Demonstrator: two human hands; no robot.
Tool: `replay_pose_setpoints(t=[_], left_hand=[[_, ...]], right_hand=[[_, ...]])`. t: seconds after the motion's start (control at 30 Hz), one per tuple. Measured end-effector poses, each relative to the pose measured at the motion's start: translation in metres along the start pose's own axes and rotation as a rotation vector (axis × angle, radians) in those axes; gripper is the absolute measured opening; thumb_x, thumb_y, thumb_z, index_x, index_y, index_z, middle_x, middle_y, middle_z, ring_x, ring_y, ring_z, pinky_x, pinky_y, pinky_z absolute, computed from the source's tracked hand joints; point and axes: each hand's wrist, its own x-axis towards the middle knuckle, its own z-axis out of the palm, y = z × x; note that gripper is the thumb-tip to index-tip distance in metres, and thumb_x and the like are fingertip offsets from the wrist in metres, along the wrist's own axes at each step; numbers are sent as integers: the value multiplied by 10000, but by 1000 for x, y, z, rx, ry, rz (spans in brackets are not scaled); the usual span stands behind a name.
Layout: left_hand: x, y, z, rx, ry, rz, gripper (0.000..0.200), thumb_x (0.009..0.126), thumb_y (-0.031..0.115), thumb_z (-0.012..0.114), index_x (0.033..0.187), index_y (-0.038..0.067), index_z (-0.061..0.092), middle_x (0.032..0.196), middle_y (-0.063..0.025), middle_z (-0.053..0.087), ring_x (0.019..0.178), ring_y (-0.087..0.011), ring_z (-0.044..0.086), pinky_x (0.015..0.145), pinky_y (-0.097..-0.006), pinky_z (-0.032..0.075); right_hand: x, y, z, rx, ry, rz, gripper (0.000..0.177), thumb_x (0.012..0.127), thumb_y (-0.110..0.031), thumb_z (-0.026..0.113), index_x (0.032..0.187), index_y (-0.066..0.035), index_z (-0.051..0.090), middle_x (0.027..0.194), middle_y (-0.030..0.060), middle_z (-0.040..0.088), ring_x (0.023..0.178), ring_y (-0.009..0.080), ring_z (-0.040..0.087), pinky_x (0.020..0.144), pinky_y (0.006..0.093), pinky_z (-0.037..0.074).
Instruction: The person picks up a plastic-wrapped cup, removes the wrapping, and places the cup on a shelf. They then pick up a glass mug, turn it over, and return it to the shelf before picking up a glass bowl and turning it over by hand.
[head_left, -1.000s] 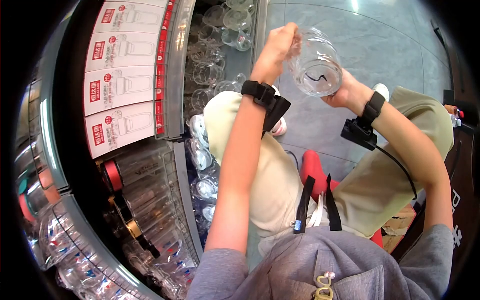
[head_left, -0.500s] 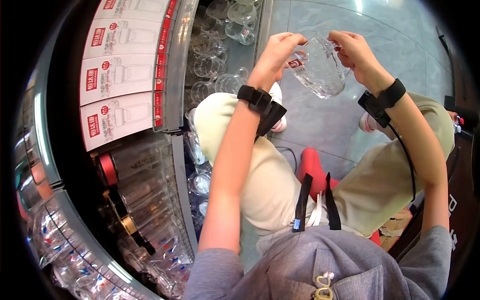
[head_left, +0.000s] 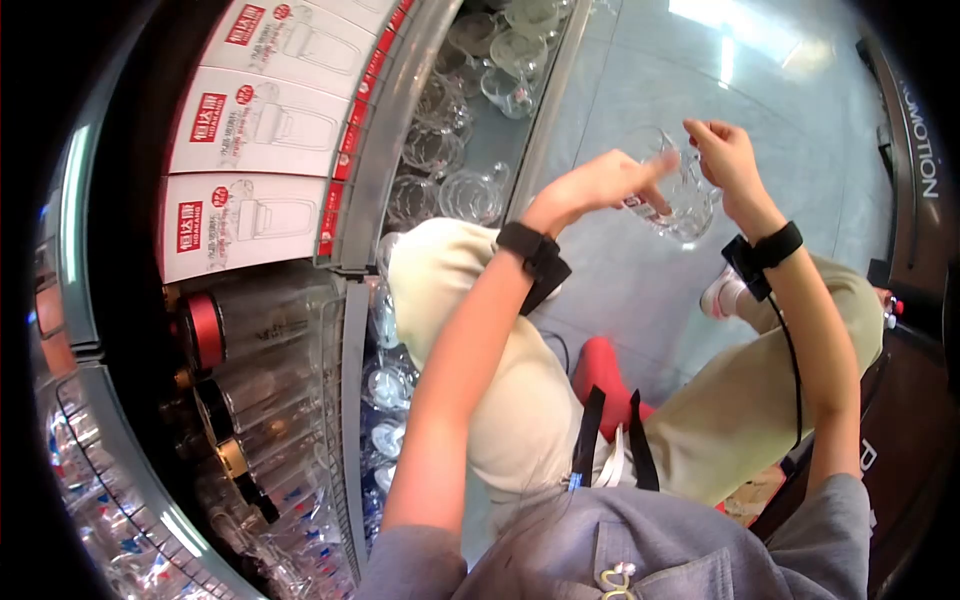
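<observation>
A clear glass mug (head_left: 688,212) with a small red label hangs tilted over the grey floor. My right hand (head_left: 728,165) is closed at its upper right side, the lower fingers at the glass and the thumb and forefinger pinched together above it. What the pinch holds, if anything, is too small to make out. My left hand (head_left: 605,185) lies across the left side of the mug, near the label. Its fingertips are smeared by motion, so its grip on the glass is unclear.
Glass mugs (head_left: 470,195) stand in a shelf compartment on the left. White and red boxes (head_left: 255,225) line the shelf beside them, with clear jars (head_left: 270,345) nearer me. My knees flank a red stool-like object (head_left: 600,375). A dark cabinet (head_left: 915,300) is at right.
The view has shifted. My left hand has moved from the mug's rim to across its side. My right thumb and forefinger stand farther from the rim, and the mug sits lower in view.
</observation>
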Motion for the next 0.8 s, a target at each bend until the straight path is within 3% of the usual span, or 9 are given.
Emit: replay_pose_setpoints(t=[0.1, 0.13, 0.23, 0.47, 0.57, 0.6, 0.7, 0.73, 0.8], left_hand=[[-5, -8, 0, 213, 193, 234, 342, 793, 335, 665, 786, -6, 685, 835, -96, 680, 833, -183, 611, 774, -336, 473], [-3, -10, 2, 183, 276, 205, 175, 690, 148, 725, 776, 1, 683, 777, -98, 671, 774, -177, 614, 739, -307, 469], [-6, -11, 1, 265, 381, 228, 146, 701, 139, 695, 784, 19, 687, 756, -128, 668, 749, -221, 630, 714, -312, 479], [-13, 0, 0, 655, 594, 193, 88, 673, 52, 631, 735, 57, 694, 751, -140, 662, 740, -290, 648, 669, -350, 500], [-15, -2, 0, 629, 506, 125, 84, 666, 60, 639, 730, 66, 694, 747, -124, 665, 745, -281, 649, 669, -354, 501], [-16, -3, 1, 639, 473, 113, 88, 663, 67, 645, 734, 74, 696, 747, -119, 667, 745, -278, 650, 665, -354, 500], [-19, -7, 3, 720, 407, 63, 102, 648, 104, 684, 748, 100, 702, 751, -101, 673, 749, -273, 653, 657, -358, 498], [-20, -9, 5, 754, 392, 46, 111, 641, 119, 701, 752, 109, 704, 753, -95, 675, 751, -272, 655, 654, -360, 497], [-18, -17, 10, 865, 396, -27, 127, 626, 146, 730, 748, 122, 703, 759, -84, 677, 758, -272, 657, 654, -364, 497]], right_hand=[[9, 2, -6, 51, -76, 94, 276, 798, -269, 606, 724, -5, 567, 533, -48, 394, 449, 61, 321, 434, 244, 242], [11, 3, -6, 65, -115, 132, 281, 799, -274, 606, 737, -3, 569, 539, -42, 399, 460, 67, 336, 444, 245, 255], [1, -4, 5, -149, -90, 11, 353, 811, -345, 583, 771, 6, 582, 576, -2, 457, 533, 99, 424, 525, 254, 332], [-8, -9, 18, -696, -122, 56, 791, 747, -780, 381, 675, -19, 584, 632, 63, 553, 671, 194, 547, 701, 284, 402], [-7, -13, 14, -794, -252, 66, 686, 785, -692, 461, 612, -33, 536, 592, 41, 501, 597, 155, 477, 631, 263, 386], [-4, -12, 10, -701, -392, 83, 592, 798, -629, 494, 569, -83, 492, 572, 12, 476, 545, 145, 449, 569, 264, 358], [-7, -17, 15, -559, -489, 509, 494, 812, -532, 523, 537, -143, 392, 555, -21, 443, 550, 124, 437, 565, 253, 307], [-1, -8, 13, -416, -566, 610, 414, 802, -457, 551, 572, -164, 372, 603, -9, 509, 536, 82, 434, 512, 251, 270], [-5, 5, 21, -335, -621, 703, 416, 806, -451, 554, 568, -162, 373, 643, -9, 526, 543, 74, 435, 478, 228, 246]])
